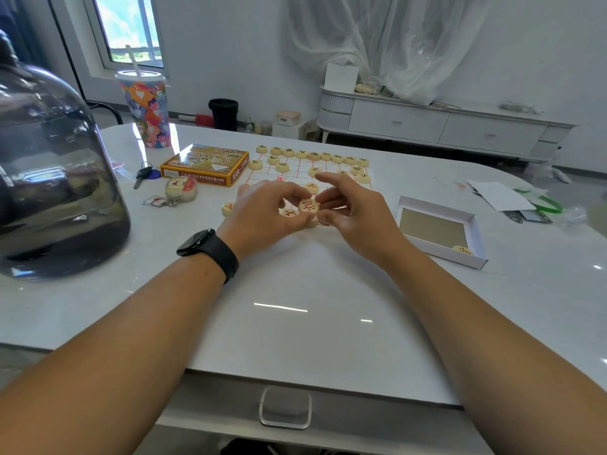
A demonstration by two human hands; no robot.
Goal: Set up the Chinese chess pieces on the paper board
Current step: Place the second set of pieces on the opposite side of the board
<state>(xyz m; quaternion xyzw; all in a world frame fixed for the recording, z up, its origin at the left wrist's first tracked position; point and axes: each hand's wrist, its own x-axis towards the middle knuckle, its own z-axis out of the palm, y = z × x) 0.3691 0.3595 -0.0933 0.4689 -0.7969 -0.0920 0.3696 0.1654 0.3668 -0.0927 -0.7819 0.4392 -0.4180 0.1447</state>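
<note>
The paper board with red lines lies on the white table. Along its far edge stands a row of round cream pieces, with a few more behind that row. My left hand hovers over the board's near side and cups a few pieces in curled fingers. Between the two hands is a piece with a red character, which my right hand pinches at its right edge between index finger and thumb. One piece lies off the board to the left, and another piece lies in the box tray.
The orange chess box lid lies left of the board and the white box tray to its right. A large dark water jug, a patterned cup, keys and a keychain stand at left. Papers lie far right.
</note>
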